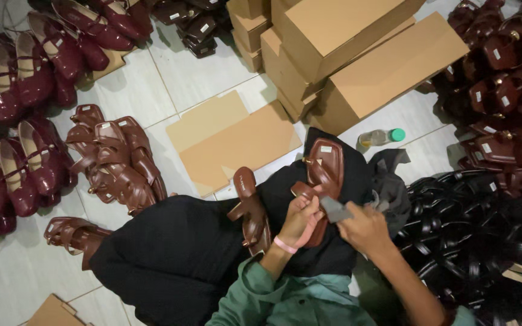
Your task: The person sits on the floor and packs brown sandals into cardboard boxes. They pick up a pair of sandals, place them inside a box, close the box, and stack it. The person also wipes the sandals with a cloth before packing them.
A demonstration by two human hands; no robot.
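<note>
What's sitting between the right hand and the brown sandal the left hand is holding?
A small grey cloth: the right hand grips it and presses it against the brown sandal held by the left hand. Nothing else visible lies between them.

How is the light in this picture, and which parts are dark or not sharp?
Head view: uneven light; the pale floor tiles and tan cardboard boxes are bright, the black strappy sandals sink into shadow. The glossy maroon shoes show glare. The right hand, holding a grey cloth, looks slightly soft.
</note>
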